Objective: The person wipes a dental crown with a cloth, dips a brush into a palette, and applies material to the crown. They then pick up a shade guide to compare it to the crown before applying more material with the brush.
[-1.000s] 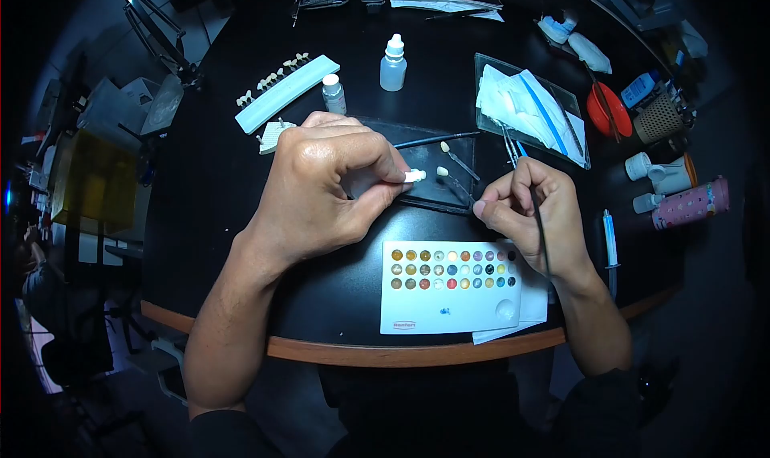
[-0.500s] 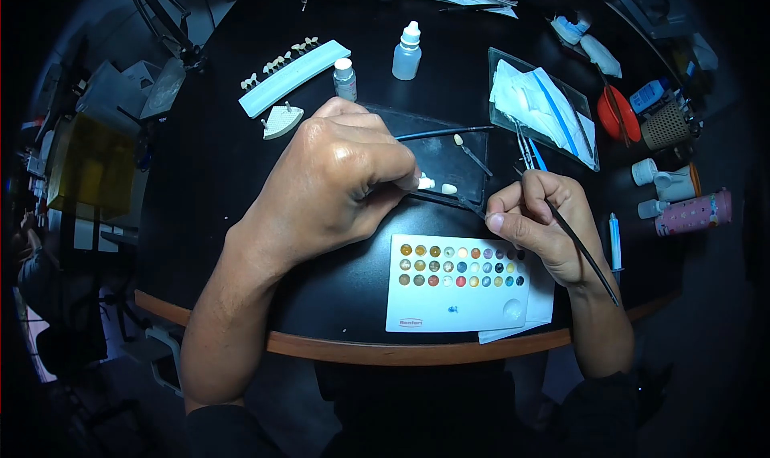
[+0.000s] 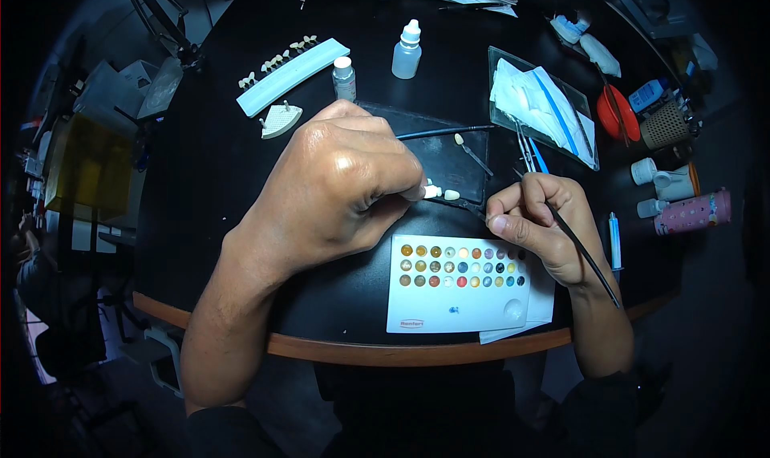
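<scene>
My left hand [image 3: 337, 165] is closed, its fingertips pinching a small white dental crown [image 3: 432, 190] that shows only in part. Beside the crown is a tooth-coloured shade tab [image 3: 451, 195]; its dark stem leads to the closed fingertips of my right hand [image 3: 541, 221]. A thin black-handled brush [image 3: 584, 255] also passes through my right hand, its tip pointing up and away. Another dark brush [image 3: 445, 131] reaches out from behind my left hand; whether that hand holds it is hidden. Below my hands lies a white palette [image 3: 425, 301] with rows of coloured stains.
Beyond my left hand stand a small glass bottle [image 3: 344, 81] and a dropper bottle [image 3: 407, 53]. A shade guide [image 3: 293, 77] lies left, near a pinned model piece [image 3: 281, 121]. A loose shade tab [image 3: 473, 154], tissue on a glass slab [image 3: 541, 109] and a red bowl [image 3: 618, 117] are right.
My left hand has shifted slightly to the right with the crown. The shade tab's tip has moved a little right and down; my right hand has barely moved.
</scene>
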`<state>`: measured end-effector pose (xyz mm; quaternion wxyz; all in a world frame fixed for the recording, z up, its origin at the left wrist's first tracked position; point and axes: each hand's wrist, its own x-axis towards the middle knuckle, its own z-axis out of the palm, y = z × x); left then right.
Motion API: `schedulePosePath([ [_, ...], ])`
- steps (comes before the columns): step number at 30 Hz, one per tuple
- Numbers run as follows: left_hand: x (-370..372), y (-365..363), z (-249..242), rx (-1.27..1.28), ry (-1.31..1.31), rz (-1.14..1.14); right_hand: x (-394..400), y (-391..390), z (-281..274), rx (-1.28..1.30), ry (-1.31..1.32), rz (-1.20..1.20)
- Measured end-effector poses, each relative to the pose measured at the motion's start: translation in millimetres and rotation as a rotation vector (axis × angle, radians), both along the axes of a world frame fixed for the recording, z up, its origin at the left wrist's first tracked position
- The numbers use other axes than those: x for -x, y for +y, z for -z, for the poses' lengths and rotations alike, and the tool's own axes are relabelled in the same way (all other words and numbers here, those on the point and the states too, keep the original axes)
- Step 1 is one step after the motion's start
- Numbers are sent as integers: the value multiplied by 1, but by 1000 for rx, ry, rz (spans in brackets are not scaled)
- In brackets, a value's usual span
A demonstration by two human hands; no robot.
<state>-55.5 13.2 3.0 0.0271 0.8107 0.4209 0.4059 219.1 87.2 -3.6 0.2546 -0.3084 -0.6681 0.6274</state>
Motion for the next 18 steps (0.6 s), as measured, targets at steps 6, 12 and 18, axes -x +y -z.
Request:
schedulePosePath([
  [6,-1,0,0,0,1,1,0,0,-1,5,5,-1],
  [12,-2,0,0,5,-15,7,-1,0,0,12,-3,-9],
  [18,0,-1,0,30,-1,7,-1,0,0,4,-6,-13],
])
